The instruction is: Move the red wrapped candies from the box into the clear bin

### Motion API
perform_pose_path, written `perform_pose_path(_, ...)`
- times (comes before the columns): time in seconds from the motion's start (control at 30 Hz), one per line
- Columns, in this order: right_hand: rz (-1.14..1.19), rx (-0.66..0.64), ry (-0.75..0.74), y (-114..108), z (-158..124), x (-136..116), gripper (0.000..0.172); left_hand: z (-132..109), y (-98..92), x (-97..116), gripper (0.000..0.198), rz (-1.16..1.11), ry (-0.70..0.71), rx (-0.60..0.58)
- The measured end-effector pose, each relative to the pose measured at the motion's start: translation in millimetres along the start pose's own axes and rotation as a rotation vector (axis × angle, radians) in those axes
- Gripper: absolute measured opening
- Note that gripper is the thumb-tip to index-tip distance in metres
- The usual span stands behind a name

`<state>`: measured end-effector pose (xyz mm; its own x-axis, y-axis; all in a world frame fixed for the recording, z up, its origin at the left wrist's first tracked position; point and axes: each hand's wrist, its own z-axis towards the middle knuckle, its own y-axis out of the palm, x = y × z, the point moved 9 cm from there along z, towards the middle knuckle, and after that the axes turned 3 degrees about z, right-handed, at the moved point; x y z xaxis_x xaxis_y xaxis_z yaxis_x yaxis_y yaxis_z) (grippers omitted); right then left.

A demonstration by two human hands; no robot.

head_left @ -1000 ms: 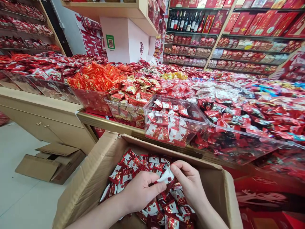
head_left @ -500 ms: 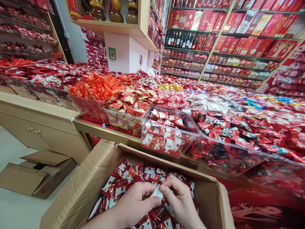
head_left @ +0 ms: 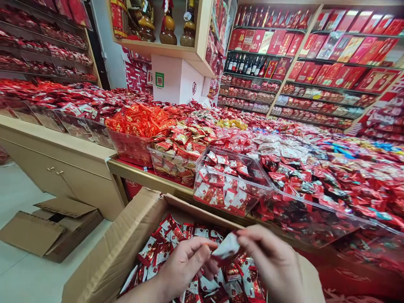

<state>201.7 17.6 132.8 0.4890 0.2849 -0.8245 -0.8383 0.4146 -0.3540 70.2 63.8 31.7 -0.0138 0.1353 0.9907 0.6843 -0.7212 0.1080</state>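
Observation:
A small red-and-white wrapped candy [head_left: 227,246] is stretched between my two hands, above the open cardboard box [head_left: 109,248]. My left hand [head_left: 186,263] pinches its left end between thumb and forefinger. At its other end, my right hand [head_left: 273,256] grips the wrapper with the fingertips, slightly blurred. Beneath the hands, many similar wrapped candies [head_left: 160,252] fill the box. Parts of that heap are hidden by my hands and forearms.
Behind the box, a clear plastic bin [head_left: 233,185] holds matching candies, beside a bin of orange-red packets [head_left: 131,147]. Another cardboard box [head_left: 72,227] lies on the floor at left. A wooden cabinet [head_left: 176,48] overhangs the display.
My hands have moved apart and the right one has shifted right and up, with the candy lifted between them. The camera view has tilted slightly, so the shelves appear lower and farther right.

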Motion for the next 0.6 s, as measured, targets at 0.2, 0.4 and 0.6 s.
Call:
perform_pose_path(0.2,-0.543,0.148,-0.31,-58,119,-88,0.014,4,-4.1,-14,0.035,0.053,-0.074,0.037)
perform_pose_path(0.4,-0.627,-0.541,-0.047,18,168,-14,0.011,4,-4.4,-35,0.029,0.211,-0.155,0.02)
perform_pose_path(0.6,-0.598,-0.748,0.097,40,153,13,0.012,4,-5.9,-41,0.023,0.406,-0.101,0.005)
